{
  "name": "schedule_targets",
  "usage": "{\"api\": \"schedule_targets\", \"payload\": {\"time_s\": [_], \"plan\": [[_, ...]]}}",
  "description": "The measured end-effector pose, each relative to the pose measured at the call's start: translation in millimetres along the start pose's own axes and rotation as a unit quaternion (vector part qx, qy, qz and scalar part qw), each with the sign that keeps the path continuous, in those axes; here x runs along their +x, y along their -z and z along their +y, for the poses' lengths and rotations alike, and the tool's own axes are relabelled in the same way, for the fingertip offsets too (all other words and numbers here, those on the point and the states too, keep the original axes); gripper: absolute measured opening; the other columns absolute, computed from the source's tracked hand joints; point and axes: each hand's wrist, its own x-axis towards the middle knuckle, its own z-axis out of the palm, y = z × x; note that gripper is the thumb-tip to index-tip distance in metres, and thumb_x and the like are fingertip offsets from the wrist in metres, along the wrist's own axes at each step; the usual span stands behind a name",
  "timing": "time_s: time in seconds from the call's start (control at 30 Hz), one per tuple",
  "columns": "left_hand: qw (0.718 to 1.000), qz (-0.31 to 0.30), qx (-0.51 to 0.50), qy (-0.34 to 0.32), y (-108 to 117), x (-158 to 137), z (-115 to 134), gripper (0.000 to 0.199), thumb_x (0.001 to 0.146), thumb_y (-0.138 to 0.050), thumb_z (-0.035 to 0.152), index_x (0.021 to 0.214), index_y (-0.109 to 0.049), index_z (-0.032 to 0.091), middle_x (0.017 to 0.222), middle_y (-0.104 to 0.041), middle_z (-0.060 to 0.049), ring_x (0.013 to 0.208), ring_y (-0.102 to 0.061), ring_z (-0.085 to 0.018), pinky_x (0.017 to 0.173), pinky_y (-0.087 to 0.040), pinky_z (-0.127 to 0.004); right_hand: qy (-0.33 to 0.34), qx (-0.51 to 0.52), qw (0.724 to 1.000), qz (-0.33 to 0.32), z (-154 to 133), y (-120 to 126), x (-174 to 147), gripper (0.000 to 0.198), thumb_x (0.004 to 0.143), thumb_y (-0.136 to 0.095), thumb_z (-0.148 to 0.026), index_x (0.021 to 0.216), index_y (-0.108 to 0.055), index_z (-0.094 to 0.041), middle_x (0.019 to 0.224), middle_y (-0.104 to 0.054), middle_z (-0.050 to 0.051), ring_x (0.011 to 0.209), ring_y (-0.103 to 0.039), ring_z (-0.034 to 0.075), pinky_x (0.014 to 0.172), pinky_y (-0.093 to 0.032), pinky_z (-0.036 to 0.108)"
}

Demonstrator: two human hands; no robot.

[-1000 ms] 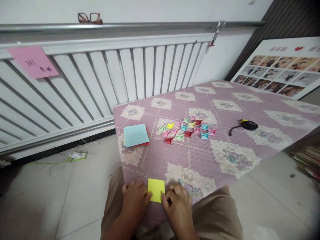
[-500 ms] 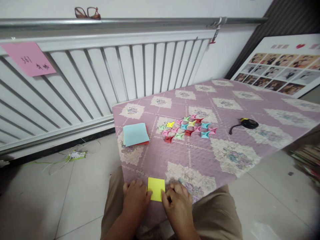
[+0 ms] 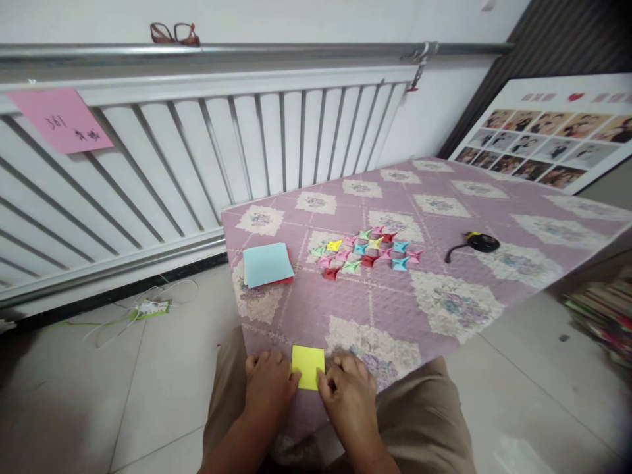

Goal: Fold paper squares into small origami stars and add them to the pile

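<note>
A square of yellow paper (image 3: 309, 366) lies at the near edge of the table, between my two hands. My left hand (image 3: 270, 388) grips its left edge, thumb on top and fingers curled. At the right edge, my right hand (image 3: 349, 394) pinches the paper in the same way. Farther up the table sits a stack of coloured paper (image 3: 268, 265), light blue on top with red showing beneath. To the right of the stack, several small folded paper pieces (image 3: 361, 249) in red, pink, green, yellow and blue stand in rows.
A floral pink cloth covers the table (image 3: 320, 309). A black object with a curved tail (image 3: 482, 242) lies toward the right. Behind the table is a white radiator (image 3: 197, 145), with eyeglasses (image 3: 174, 33) above it. A photo board (image 3: 548, 135) leans at the far right.
The view has shifted slightly. Both hands stay at the sides of the yellow paper, and the folded pieces and stack have not moved on the table.
</note>
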Motion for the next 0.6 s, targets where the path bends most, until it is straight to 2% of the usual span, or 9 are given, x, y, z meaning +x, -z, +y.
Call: {"api": "schedule_targets", "payload": {"time_s": [0.17, 0.23, 0.3, 0.37, 0.47, 0.6], "plan": [[0.998, 0.055, -0.004, -0.006, -7, -4, -3, 0.015, 0.087, -0.052, 0.027, 0.079, -0.063, 0.019, 0.084, -0.064, -0.005, 0.085, -0.055, -0.025, 0.083, -0.033, -0.042, -0.002, 0.001, 1.0, 0.011, -2, 3, 0, 0.022, 0.077, -0.062, -0.025, 0.058, -0.051, -0.023, 0.079, -0.059, 0.004, 0.086, -0.052, 0.025, 0.073, -0.035, 0.037], [0.996, 0.085, -0.006, -0.032, -10, -5, -6, 0.011, 0.087, -0.052, 0.024, 0.084, -0.062, 0.02, 0.087, -0.063, -0.005, 0.087, -0.054, -0.024, 0.084, -0.032, -0.041, -0.004, 0.005, 1.0, 0.018, -3, 3, -1, 0.019, 0.078, -0.061, -0.025, 0.062, -0.051, -0.023, 0.076, -0.057, 0.003, 0.084, -0.052, 0.024, 0.073, -0.035, 0.036], [0.989, 0.101, -0.002, -0.105, -12, -3, -9, 0.01, 0.089, -0.051, 0.021, 0.089, -0.061, 0.022, 0.096, -0.062, -0.004, 0.092, -0.052, -0.022, 0.084, -0.032, -0.038, -0.004, 0.011, 1.0, 0.026, -3, 3, -2, 0.014, 0.079, -0.059, -0.026, 0.067, -0.052, -0.023, 0.074, -0.056, 0.003, 0.082, -0.051, 0.024, 0.072, -0.034, 0.036], [0.973, 0.092, 0.009, -0.213, -12, 0, -13, 0.012, 0.092, -0.049, 0.02, 0.096, -0.06, 0.024, 0.103, -0.061, -0.003, 0.096, -0.051, -0.02, 0.083, -0.031, -0.035, 0.001, 0.021, 0.999, 0.029, -1, 2, -3, 0.008, 0.08, -0.058, -0.025, 0.074, -0.054, -0.023, 0.075, -0.057, 0.002, 0.081, -0.051, 0.023, 0.073, -0.035, 0.036], [0.936, 0.06, 0.036, -0.345, -9, 7, -16, 0.012, 0.093, -0.051, 0.026, 0.102, -0.059, 0.026, 0.099, -0.061, -0.001, 0.094, -0.05, -0.019, 0.083, -0.031, -0.034, 0.009, 0.043, 0.999, 0.028, 4, 2, -3, 0.008, 0.084, -0.052, -0.022, 0.076, -0.055, -0.024, 0.076, -0.058, 0.002, 0.081, -0.053, 0.022, 0.073, -0.036, 0.035], [0.913, 0.059, 0.058, -0.399, -4, 13, -17, 0.012, 0.092, -0.053, 0.027, 0.103, -0.059, 0.024, 0.095, -0.06, -0.002, 0.09, -0.05, -0.019, 0.083, -0.03, -0.035, 0.057, 0.093, 0.993, 0.049, 10, 5, -9, 0.016, 0.088, -0.044, -0.017, 0.092, -0.058, -0.023, 0.089, -0.063, 0.004, 0.086, -0.056, 0.02, 0.077, -0.04, 0.035]]}}
